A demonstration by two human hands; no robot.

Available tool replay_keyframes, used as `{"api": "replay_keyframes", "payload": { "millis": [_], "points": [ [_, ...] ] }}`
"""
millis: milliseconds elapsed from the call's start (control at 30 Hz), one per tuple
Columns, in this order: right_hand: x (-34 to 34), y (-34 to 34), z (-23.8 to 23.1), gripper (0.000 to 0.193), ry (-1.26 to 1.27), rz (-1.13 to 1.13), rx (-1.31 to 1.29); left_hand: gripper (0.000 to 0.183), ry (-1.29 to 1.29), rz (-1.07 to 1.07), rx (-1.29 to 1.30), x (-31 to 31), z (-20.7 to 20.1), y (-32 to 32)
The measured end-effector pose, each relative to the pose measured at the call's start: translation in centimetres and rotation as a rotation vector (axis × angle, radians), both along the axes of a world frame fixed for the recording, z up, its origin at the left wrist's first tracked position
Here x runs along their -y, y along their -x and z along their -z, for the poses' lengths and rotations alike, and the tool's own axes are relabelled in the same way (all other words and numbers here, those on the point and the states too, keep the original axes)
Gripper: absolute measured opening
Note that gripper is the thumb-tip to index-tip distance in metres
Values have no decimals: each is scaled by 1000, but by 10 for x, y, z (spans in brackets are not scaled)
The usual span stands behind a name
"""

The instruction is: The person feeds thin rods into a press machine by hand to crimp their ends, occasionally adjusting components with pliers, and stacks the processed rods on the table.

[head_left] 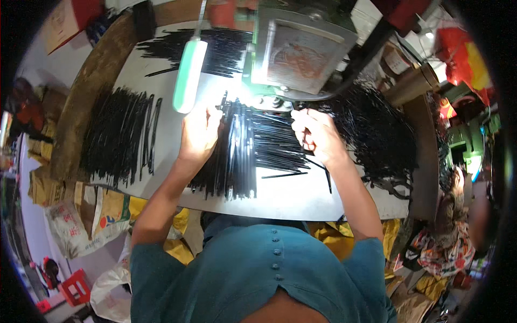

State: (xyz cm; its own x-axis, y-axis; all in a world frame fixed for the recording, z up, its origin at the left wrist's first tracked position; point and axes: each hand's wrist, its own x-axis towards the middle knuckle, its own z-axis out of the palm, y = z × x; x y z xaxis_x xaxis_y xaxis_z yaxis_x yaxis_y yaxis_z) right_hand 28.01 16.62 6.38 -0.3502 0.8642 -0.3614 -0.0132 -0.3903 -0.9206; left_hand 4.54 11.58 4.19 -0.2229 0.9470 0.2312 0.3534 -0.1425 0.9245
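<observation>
My left hand (200,134) is closed, its fingertips pinched at a short dark end that looks like a thin black strip (224,100). Below and beside it, a thick row of black strips (231,161) lies lengthwise toward me under bright light. My right hand (319,134) is also closed, thumb and forefinger together on a thin dark piece that seems to be another black strip; most of it is hidden by the fingers. Between my hands, more black strips (277,142) lie crosswise. A machine head with a metal plate (301,56) stands just beyond both hands.
A green-and-white handle (190,75) hangs beyond my left hand. Separate piles of black strips lie at the left (116,137) and far side (199,51). A tangled black heap (377,134) fills the right. A raised wooden edge (81,107) bounds the white tabletop (301,199).
</observation>
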Motion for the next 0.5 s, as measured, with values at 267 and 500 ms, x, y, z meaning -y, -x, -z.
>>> {"api": "replay_keyframes", "payload": {
  "millis": [267,500],
  "points": [
    [-4,12,-2,17,-84,10,-19,26,-137,266,154,-22,12,-38],
    [-5,15,2,18,-70,-5,-49,27,-146,205,-127,-30,32,-39]
  ]
}}
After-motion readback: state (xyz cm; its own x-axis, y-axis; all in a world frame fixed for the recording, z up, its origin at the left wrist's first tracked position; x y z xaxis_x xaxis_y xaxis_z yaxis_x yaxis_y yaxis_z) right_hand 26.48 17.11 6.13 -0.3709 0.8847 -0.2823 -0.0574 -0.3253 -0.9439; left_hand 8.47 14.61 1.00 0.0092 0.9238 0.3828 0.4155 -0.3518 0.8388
